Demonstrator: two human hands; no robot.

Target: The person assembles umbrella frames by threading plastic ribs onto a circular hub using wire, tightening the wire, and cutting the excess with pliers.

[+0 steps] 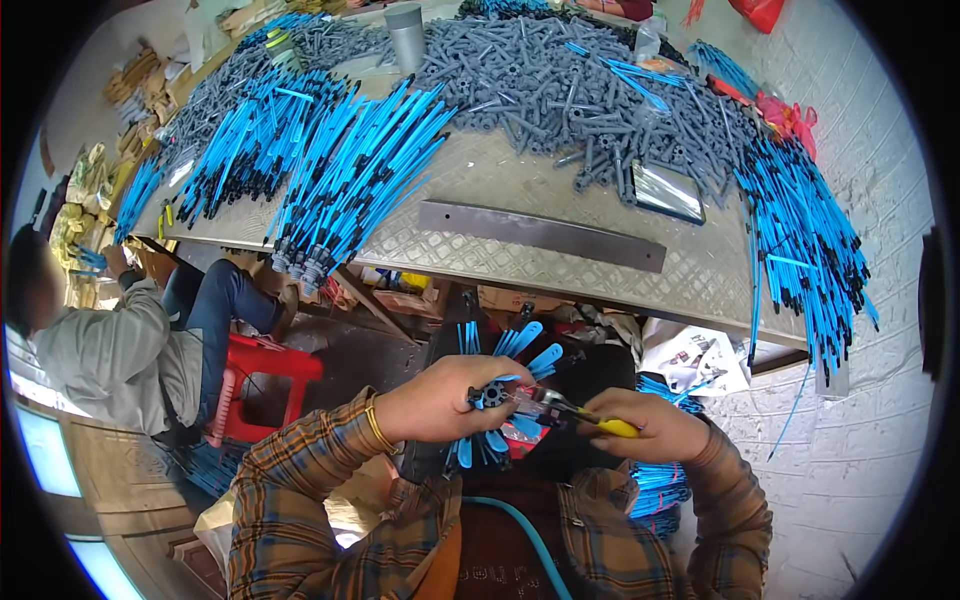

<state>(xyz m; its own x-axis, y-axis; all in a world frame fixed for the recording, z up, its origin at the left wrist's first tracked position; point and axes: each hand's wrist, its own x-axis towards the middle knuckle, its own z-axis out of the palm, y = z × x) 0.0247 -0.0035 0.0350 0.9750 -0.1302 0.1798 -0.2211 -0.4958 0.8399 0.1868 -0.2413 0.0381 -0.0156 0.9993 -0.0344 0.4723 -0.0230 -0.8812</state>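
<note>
Over my lap, my left hand (430, 400) is closed around a dark grey plastic fitting (490, 396) with holes in its end face. Flat blue strips (520, 343) fan out above and below that hand, and it cannot be told which of them it grips. From the right, my right hand (668, 428) is wrapped around pliers (610, 426) with yellow on the handle. Their metal jaws reach the side of the fitting near my left fingers, among thin reddish pieces too small to make out.
On the table (480, 205) ahead lie a heap of grey plastic parts (560, 85), blue strip bundles (370, 150), a metal bar (540, 236) and a phone (668, 192). A grey cup (405, 38) stands behind. At left, a co-worker (120, 350) sits by a red stool (262, 385).
</note>
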